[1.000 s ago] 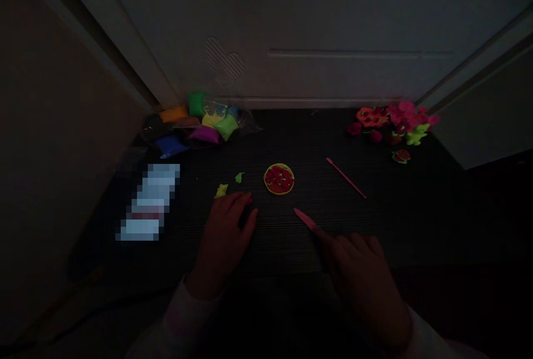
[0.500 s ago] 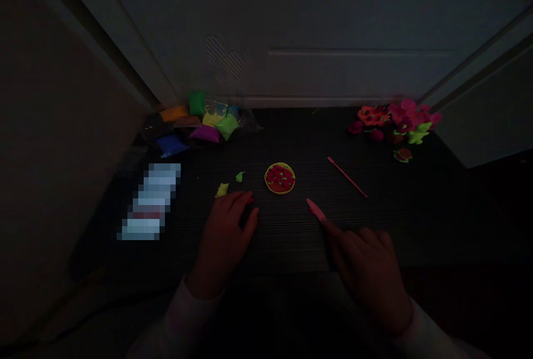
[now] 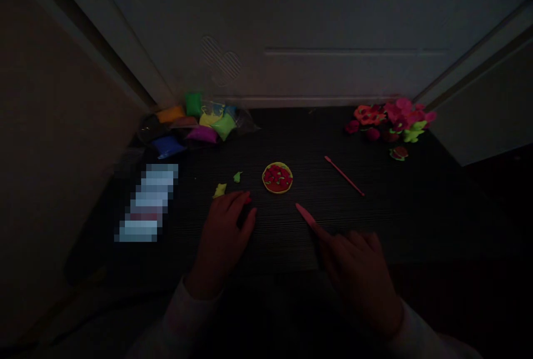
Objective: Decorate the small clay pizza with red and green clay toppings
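"Pink knife (image 3: 306, 215), how is it held?"
"Clasped by the right hand (image 3: 360, 270), blade at its eleven o'clock."
"Left hand (image 3: 225, 231)?"
"Thumb spread apart; red lump (image 3: 249, 200) partly covered by fingers."

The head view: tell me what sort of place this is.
Probably a room at home, at a small craft table: packets of coloured clay lie on the dark tabletop, bright modelled pieces sit at the far right, and a pale panelled surface, perhaps a door, stands behind.
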Demonstrator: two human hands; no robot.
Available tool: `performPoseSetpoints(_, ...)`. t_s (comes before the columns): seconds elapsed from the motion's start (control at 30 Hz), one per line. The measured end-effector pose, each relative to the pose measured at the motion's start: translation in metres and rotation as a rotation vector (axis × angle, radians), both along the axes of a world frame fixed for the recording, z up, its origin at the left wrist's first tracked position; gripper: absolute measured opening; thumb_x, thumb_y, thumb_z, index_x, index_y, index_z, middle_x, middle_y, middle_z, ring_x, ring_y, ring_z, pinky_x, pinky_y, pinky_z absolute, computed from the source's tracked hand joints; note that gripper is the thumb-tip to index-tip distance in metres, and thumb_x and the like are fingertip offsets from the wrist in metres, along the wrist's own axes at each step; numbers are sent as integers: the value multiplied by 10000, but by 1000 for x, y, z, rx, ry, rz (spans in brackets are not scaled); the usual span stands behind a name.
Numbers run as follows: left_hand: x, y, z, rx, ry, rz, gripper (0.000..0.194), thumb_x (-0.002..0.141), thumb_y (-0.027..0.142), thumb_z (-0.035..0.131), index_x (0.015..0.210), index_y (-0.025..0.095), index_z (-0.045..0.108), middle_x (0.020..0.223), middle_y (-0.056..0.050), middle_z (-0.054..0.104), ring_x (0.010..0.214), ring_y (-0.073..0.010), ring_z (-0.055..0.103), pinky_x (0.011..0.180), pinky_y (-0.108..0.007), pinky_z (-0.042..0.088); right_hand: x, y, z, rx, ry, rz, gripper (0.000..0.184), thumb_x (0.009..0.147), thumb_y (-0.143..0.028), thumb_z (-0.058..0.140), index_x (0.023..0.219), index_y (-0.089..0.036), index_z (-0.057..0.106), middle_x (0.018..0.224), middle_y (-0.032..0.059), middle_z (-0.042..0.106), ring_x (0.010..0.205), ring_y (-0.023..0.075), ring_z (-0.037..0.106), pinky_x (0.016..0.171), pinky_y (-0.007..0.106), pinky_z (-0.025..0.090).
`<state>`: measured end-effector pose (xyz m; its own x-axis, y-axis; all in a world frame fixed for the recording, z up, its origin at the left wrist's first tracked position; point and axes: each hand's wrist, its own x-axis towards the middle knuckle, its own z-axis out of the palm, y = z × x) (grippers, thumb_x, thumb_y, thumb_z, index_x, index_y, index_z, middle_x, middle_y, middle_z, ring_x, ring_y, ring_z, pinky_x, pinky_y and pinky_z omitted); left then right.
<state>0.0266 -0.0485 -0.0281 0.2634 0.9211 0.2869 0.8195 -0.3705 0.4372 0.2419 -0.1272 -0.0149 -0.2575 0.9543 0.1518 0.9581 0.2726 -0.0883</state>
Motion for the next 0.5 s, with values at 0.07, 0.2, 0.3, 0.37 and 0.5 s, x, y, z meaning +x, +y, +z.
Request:
performPoseSetpoints(0.07,0,0,0,3,5,-2,257,792,237,503,1027,137,534,997,-95,588,945,-212,513,843,-396,436,0,0,0,15,-12,-48,319,845,-213,410,1138,-174,531,609,8,576,620,147,457,637,319,257)
performPoseSetpoints(0.2,0,0,1,10,9,-4,259,790,236,504,1030,142,531,997,-92,587,946,-215,511,841,-401,436,-2,-1,1,-23,32,11,349,845,-207,412,1185,-188,488,619,5,574,625,145,448,639,316,254)
performPoseSetpoints(0.3,0,0,1,5,2,-8,258,790,232,504,1026,134,534,993,-96,588,945,-213,512,849,-398,432,-1,-1,1,-16,27,-8,345,845,-202,408,1180,-183,491,627,8,578,627,147,450,644,318,256)
performPoseSetpoints(0.37,0,0,0,3,2,-7,255,792,237,500,1025,140,533,999,-93,587,950,-213,511,856,-402,426,0,-1,1,-4,3,-42,330,843,-200,413,1156,-173,513,621,9,578,624,149,452,648,320,259)
performPoseSetpoints(0.5,0,0,0,7,6,2,252,790,243,503,1021,148,533,1000,-86,588,950,-211,512,857,-394,426,2,-1,1,-40,30,27,346,837,-190,423,1175,-178,494,631,2,584,632,147,452,655,321,257)
